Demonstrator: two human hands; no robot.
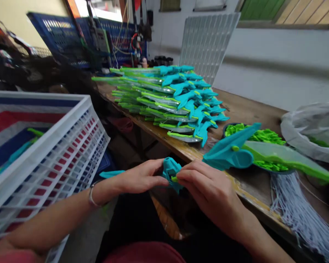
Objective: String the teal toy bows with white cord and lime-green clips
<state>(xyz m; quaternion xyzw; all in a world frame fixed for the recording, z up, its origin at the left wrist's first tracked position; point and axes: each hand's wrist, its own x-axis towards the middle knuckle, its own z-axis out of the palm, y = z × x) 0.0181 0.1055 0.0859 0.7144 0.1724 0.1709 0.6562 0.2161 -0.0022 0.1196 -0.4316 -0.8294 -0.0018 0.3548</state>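
Observation:
A teal plastic part (170, 168) is held over my lap, with an opening in its near end. My left hand (141, 178) grips it from the left, thumb below and fingers above. A teal pointed end (111, 174) shows behind my left wrist; whether it belongs to the held part I cannot tell. My right hand (205, 182) closes its fingertips on a small green piece (174, 179) at the opening of the teal part. Just beyond my right hand lies a teal piece with a clear, green-edged blade (279, 151), over a bowl of green pieces (265, 136).
Stacked teal and green bladed pieces (178, 98) cover the middle of the wooden table (252, 106). A white plastic bag (312, 128) and a bundle of pale strings (298, 208) are at the right. A white crate (79, 146) with a striped lining stands at my left.

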